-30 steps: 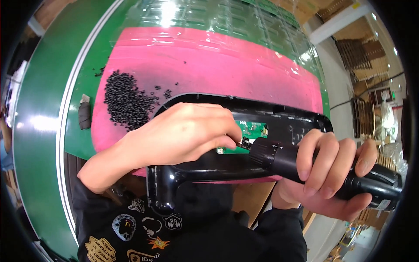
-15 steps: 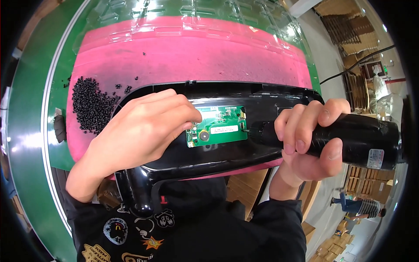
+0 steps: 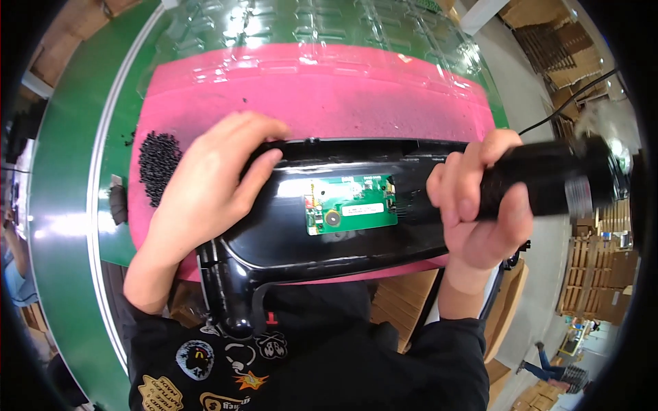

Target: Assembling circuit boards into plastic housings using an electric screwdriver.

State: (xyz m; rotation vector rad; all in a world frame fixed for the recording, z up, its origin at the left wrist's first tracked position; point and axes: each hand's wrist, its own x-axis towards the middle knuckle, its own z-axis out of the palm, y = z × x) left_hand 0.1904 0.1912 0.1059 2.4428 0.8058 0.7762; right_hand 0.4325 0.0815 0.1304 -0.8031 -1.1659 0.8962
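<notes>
A long, glossy black plastic housing (image 3: pixel 274 240) lies across the mat in front of me, its inside facing up. A green circuit board (image 3: pixel 370 198) sits in its middle, with a white label strip and a round part on it. My left hand (image 3: pixel 212 178) grips the housing's far rim toward the left, fingers over the edge and thumb inside. Wrapped in the fingers of my right hand (image 3: pixel 480 185) is a black electric screwdriver (image 3: pixel 541 178), held nearly level above the housing's right part. Its tip is blurred and stands apart from the board.
Many small black screws (image 3: pixel 159 168) lie piled on the pink mat (image 3: pixel 329 103) at the left. Clear plastic trays (image 3: pixel 308 34) stand at the far side of the green table (image 3: pixel 75 171). Cardboard boxes and a person (image 3: pixel 558 373) appear at the right.
My left hand has moved from the board's left edge to the housing's far rim. The screwdriver's tip has come away from the board's right edge as my right hand lifted.
</notes>
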